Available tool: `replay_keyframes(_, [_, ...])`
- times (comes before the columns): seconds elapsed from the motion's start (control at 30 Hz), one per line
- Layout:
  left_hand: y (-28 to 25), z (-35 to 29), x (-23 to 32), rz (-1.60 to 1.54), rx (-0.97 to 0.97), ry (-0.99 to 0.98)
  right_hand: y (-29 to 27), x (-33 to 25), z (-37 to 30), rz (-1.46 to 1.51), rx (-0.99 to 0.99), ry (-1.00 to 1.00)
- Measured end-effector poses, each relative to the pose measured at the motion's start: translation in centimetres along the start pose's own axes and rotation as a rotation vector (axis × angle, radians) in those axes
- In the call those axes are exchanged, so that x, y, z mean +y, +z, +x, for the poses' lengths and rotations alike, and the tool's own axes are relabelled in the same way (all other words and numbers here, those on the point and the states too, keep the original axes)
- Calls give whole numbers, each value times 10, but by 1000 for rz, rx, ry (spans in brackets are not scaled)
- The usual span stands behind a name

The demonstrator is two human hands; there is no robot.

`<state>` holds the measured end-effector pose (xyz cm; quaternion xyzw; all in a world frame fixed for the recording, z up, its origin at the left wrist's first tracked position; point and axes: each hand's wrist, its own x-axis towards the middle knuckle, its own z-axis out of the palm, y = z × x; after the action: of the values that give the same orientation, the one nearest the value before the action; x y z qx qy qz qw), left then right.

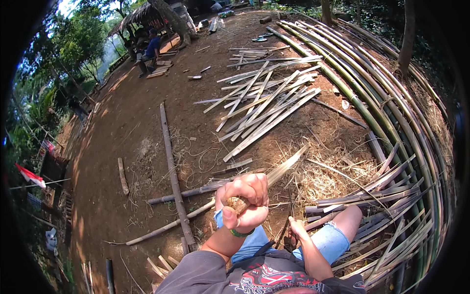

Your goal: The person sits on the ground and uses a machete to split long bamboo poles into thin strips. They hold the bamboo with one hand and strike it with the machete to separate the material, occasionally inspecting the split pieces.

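In the middle, my left hand (245,201) is raised and closed in a fist, a green band round its wrist. A pale bamboo strip (288,164) runs out beyond the fist toward the far right, and a rough brown end shows between thumb and fingers. Lower and to the right, my right hand (297,229) is closed beside my thigh, on a thin dark blade-like tool (291,208). Fingers and shadow hide much of that tool, so its exact kind is unclear. Curly bamboo shavings (328,179) lie on the ground beyond my right knee.
Split bamboo slats (264,108) lie scattered ahead. Long bamboo poles (362,93) curve along the right, with darker strips (382,196) piled near my right leg. To the left lies a wooden pole (171,166) across another. Far left, a person (152,46) sits near a thatched shelter.
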<state>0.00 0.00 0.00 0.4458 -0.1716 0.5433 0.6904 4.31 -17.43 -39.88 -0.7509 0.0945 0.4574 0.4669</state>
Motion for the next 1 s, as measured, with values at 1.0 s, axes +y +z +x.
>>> replay_keyframes(1.0, [-4,-4,0,-2,37,24,0,-7,-6,-194,55,-41])
